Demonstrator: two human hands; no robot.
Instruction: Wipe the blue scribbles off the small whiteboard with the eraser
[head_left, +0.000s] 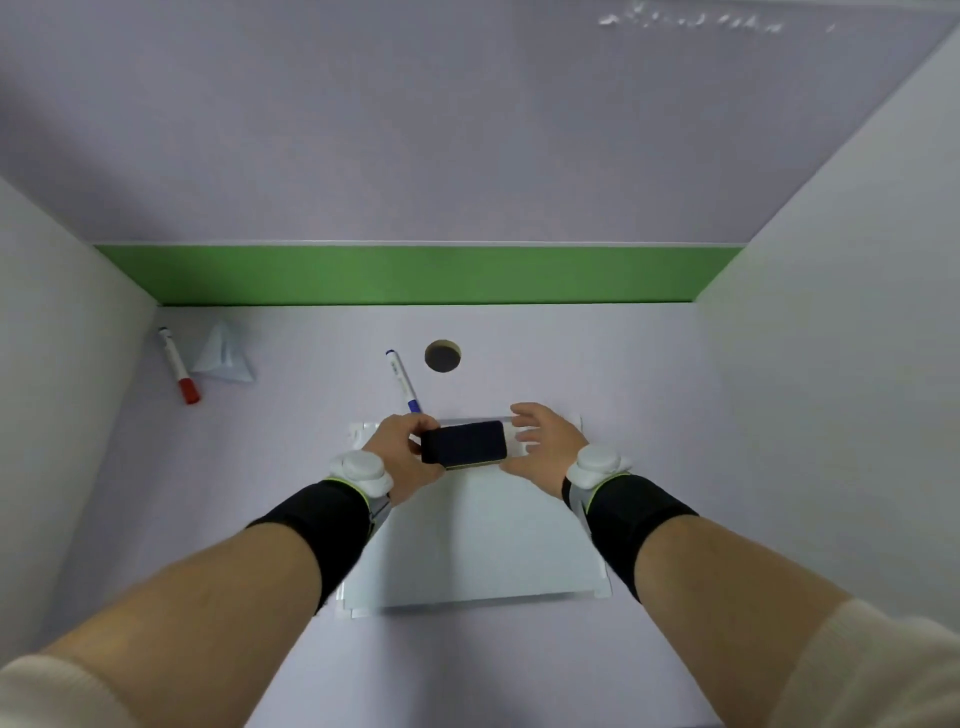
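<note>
- The eraser, dark and oblong, is being held above the far edge of the small whiteboard, which is lying flat on the pale table.
- The eraser's left end is being pinched by the left hand; the right hand is being kept spread beside its right end, thumb at the near corner, contact unclear.
- The board's far strip is being blocked from view by hands and eraser; no blue marks are being seen on the exposed surface.
- A blue-capped marker is lying just beyond the board, near a round hole.
- A red-capped marker and a folded white paper are lying far left.
- Marker lettering is too blurred to be read.
</note>
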